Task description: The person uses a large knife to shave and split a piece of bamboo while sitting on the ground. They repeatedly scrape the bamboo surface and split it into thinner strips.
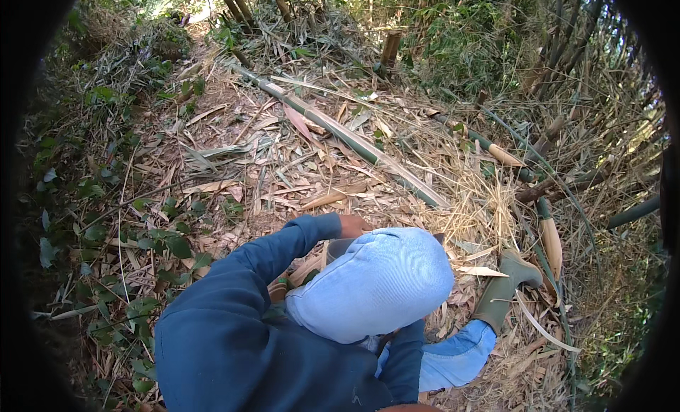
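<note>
My left arm in a dark blue sleeve reaches forward around my raised, denim-covered knee (382, 277). Past the cuff, part of my left hand (353, 226) shows just beyond the knee, over the leaf-strewn ground. Its fingers are mostly hidden behind the knee, so any hold is not visible. A dark, curved edge (338, 250) lies just below that hand, partly covered by the leg. My right sleeve (405, 352) passes under the same leg, and my right hand is hidden. A small dark edge (439, 237) shows behind the knee; its kind is unclear.
A long green bamboo pole (340, 132) lies diagonally ahead on dry leaves. My other leg, in a green rubber boot (506, 284), stretches right beside pale straw (489, 207). Cut bamboo (549, 235) lies farther right, a stump (389, 51) stands ahead, and leafy plants (166, 242) grow left.
</note>
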Available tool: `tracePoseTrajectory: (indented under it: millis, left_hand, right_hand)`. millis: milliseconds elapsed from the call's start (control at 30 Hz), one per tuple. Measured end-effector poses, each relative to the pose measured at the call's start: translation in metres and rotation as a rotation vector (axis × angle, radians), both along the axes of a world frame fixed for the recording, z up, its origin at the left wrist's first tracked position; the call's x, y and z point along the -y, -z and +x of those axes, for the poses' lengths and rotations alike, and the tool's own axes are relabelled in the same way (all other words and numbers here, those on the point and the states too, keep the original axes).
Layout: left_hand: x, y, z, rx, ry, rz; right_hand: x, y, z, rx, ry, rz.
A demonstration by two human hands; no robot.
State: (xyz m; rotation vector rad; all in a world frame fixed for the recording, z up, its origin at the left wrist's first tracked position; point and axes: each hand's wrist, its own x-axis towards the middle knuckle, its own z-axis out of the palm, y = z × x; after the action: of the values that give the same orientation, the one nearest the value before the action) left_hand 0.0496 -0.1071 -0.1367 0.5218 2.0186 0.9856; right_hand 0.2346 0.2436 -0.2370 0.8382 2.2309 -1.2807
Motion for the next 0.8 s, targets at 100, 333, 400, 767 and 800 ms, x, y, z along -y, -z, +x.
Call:
tracePoseTrajectory:
  millis: [100, 333, 400, 767, 800]
  left_hand:
    - [0.014, 0.002, 0.004, -0.158, -0.024, 0.013]
    - [0.017, -0.088, -0.003, 0.221, -0.502, 0.129]
    - [0.011, -0.087, -0.019, 0.193, -0.571, 0.180]
    - [-0.038, -0.102, -0.022, 0.483, -0.931, -0.265]
    - [-0.034, -0.094, -0.015, 0.104, -0.603, -0.353]
  right_hand:
    - [0.013, 0.002, 0.002, 0.008, -0.008, -0.013]
    - [0.026, 0.002, 0.012, 0.024, 0.023, 0.002]
    - [0.025, 0.005, 0.008, -0.006, 0.052, 0.009]
    - [0.086, -0.134, -0.044, -0.284, -0.091, 0.045]
    - [0.093, -0.149, -0.047, -0.323, -0.112, -0.023]
